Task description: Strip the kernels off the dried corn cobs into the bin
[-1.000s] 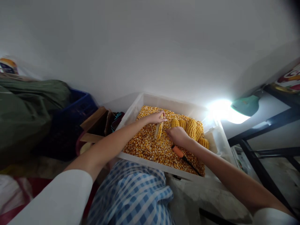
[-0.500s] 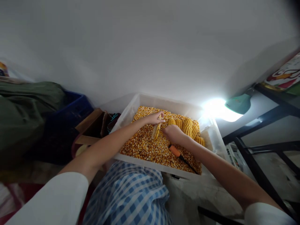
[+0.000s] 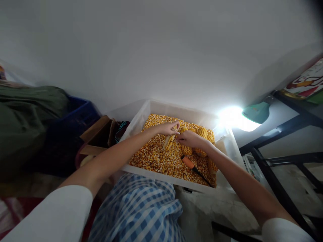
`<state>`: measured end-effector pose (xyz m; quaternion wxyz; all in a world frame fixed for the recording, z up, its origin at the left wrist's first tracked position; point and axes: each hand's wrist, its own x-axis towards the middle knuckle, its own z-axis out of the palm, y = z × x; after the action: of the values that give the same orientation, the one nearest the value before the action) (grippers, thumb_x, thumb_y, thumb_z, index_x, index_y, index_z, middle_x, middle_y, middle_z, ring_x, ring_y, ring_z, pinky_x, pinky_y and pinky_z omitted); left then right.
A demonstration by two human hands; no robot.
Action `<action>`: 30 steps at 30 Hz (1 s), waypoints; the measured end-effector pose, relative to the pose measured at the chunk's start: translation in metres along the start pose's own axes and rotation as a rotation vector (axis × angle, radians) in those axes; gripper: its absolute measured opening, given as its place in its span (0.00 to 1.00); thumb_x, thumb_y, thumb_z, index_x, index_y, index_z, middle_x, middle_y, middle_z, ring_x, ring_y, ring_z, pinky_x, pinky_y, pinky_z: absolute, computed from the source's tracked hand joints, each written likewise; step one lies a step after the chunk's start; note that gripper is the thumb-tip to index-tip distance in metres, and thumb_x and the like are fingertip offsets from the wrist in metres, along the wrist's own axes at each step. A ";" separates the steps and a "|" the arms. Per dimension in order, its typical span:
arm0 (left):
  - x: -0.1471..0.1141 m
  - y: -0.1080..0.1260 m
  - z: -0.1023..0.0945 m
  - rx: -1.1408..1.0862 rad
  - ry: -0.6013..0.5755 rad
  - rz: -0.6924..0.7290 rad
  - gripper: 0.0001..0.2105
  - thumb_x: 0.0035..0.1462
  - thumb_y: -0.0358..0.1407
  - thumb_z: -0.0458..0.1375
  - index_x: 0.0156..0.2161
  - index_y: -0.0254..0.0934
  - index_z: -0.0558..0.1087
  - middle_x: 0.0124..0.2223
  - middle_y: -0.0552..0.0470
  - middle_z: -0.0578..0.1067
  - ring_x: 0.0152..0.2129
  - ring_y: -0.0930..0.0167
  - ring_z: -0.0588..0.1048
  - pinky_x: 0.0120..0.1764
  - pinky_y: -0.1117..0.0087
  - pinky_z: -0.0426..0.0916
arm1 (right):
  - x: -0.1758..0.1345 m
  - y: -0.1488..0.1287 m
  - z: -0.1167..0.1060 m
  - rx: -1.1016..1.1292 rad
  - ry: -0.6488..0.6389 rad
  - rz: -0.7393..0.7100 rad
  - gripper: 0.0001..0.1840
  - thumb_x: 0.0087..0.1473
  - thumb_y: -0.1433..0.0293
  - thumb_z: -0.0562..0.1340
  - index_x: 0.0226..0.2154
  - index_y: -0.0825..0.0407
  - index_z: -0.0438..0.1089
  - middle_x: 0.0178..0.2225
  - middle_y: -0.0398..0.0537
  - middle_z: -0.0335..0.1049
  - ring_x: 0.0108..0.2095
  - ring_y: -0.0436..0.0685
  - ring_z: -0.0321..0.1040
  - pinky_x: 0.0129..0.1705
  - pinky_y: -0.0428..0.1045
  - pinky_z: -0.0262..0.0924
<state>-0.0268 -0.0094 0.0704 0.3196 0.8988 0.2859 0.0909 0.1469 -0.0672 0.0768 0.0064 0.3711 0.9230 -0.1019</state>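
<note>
My left hand point(image 3: 169, 128) grips a partly stripped corn cob point(image 3: 168, 144), tilted over loose kernels. One strip of the cob is bare and pale, and yellow kernels remain beside it. Closed fingers of my right hand point(image 3: 189, 139) meet the cob's right side; what they hold, if anything, is too small to make out. Several full corn cobs point(image 3: 202, 132) lie beneath and around my right hand. Below it, a tool with an orange handle and a dark end point(image 3: 187, 162) rests on the corn kernels point(image 3: 153, 154). A translucent white bin point(image 3: 161, 174) contains all of this.
A lit lamp with a green shade point(image 3: 256, 112) shines over the bin's right end, near a dark metal frame point(image 3: 267, 178). At left are an open cardboard box point(image 3: 97, 129) and a blue crate point(image 3: 83, 112) with green cloth point(image 3: 27, 111). A wall stands behind.
My right hand has moved slightly up and right. More full cobs show below it. My left hand and its cob have shifted a little to the right.
</note>
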 end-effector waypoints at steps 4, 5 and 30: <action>0.006 0.004 0.007 -0.023 -0.072 0.060 0.13 0.49 0.37 0.51 0.41 0.37 0.60 0.31 0.56 0.65 0.26 0.76 0.63 0.29 0.77 0.56 | 0.001 0.007 0.000 0.174 -0.036 -0.028 0.17 0.54 0.63 0.53 0.33 0.54 0.74 0.28 0.46 0.72 0.27 0.47 0.62 0.30 0.42 0.47; 0.007 0.004 0.009 -0.028 -0.082 0.060 0.13 0.49 0.37 0.51 0.41 0.37 0.60 0.31 0.56 0.65 0.26 0.76 0.63 0.29 0.77 0.57 | 0.001 0.007 0.000 0.201 -0.047 -0.023 0.17 0.54 0.62 0.53 0.33 0.54 0.74 0.28 0.46 0.72 0.27 0.47 0.62 0.30 0.42 0.48; -0.001 -0.030 0.002 -0.241 0.024 -0.170 0.18 0.48 0.45 0.55 0.40 0.39 0.57 0.22 0.60 0.57 0.15 0.79 0.59 0.18 0.78 0.55 | -0.004 -0.024 0.005 -0.196 0.058 0.193 0.21 0.58 0.63 0.46 0.29 0.54 0.70 0.25 0.48 0.70 0.24 0.49 0.61 0.27 0.45 0.40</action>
<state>-0.0408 0.0080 0.0502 0.4281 0.8254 0.3517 0.1080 0.1330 -0.0881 0.0765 0.0255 0.4587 0.8882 0.0005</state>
